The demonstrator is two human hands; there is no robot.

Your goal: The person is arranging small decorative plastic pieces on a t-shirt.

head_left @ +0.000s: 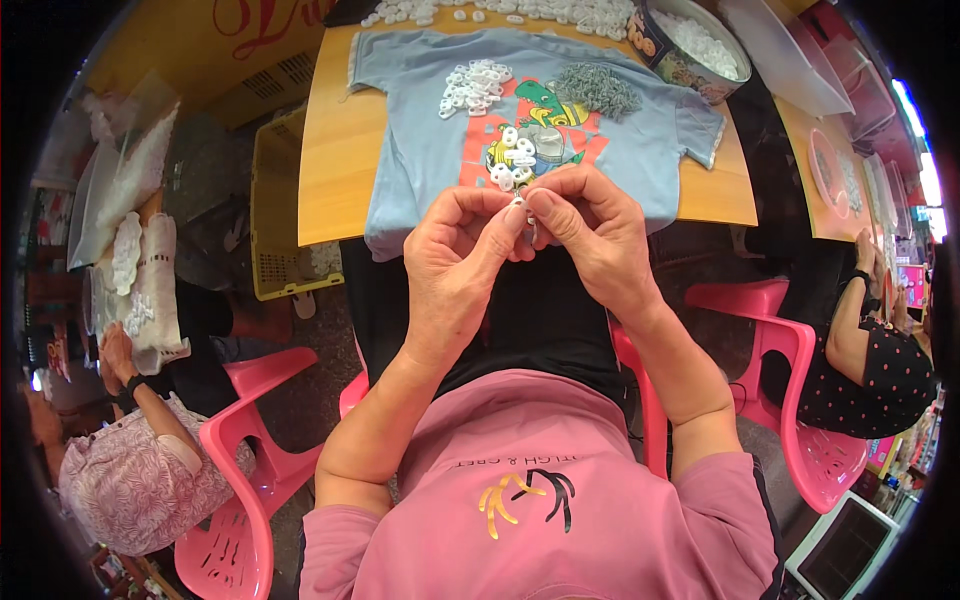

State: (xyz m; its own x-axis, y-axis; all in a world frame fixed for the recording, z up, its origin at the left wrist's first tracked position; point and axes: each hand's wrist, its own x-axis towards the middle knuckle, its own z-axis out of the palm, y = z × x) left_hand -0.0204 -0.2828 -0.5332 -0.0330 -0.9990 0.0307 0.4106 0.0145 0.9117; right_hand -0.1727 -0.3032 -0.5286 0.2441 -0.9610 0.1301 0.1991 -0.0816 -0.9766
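My left hand [458, 262] and my right hand [590, 235] meet just in front of the table edge, fingertips pinched together on a small white plastic piece [519, 204]. A light blue child's shirt [420, 150] with a cartoon print lies spread on the wooden table [325, 170]. On the shirt sit a heap of white plastic rings [473, 85], a smaller cluster of white rings [515, 158] near my fingers, and a pile of grey pieces [598, 90].
A round tin [688, 62] holds more white pieces at the table's far right. More white rings [500, 12] lie along the far edge. A yellow crate [275, 210] stands left of the table. Pink plastic chairs [800, 400] and two other seated people [140, 470] flank me.
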